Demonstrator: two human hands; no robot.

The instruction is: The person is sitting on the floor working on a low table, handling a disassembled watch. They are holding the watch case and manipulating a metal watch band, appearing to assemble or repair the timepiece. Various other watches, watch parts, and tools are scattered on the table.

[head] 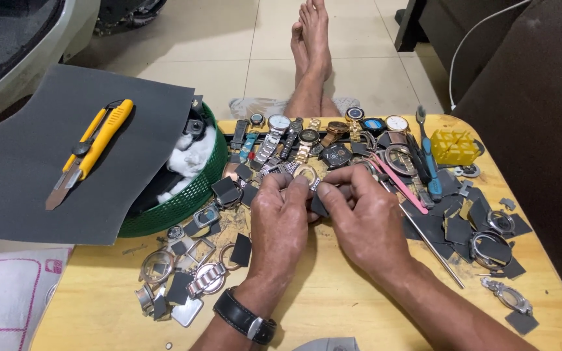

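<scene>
My left hand [280, 221] and my right hand [362, 218] meet over the middle of a small wooden table [333, 305]. Together they pinch a round gold watch case with its band [307, 175] and a small dark square piece [318, 207] between the fingertips. A black watch sits on my left wrist [245, 318]. Several wristwatches [307, 133] lie in a row at the table's far edge, just beyond my fingers.
A green basket [187, 198] with white cloth stands at left under a grey sheet [27, 175] bearing a yellow utility knife [92, 146]. Watch cases and dark squares [177, 276] litter the left; more parts [489, 244], a blue-handled tool [429, 159], a yellow block [453, 146] right. My bare feet [310, 39] stretch beyond.
</scene>
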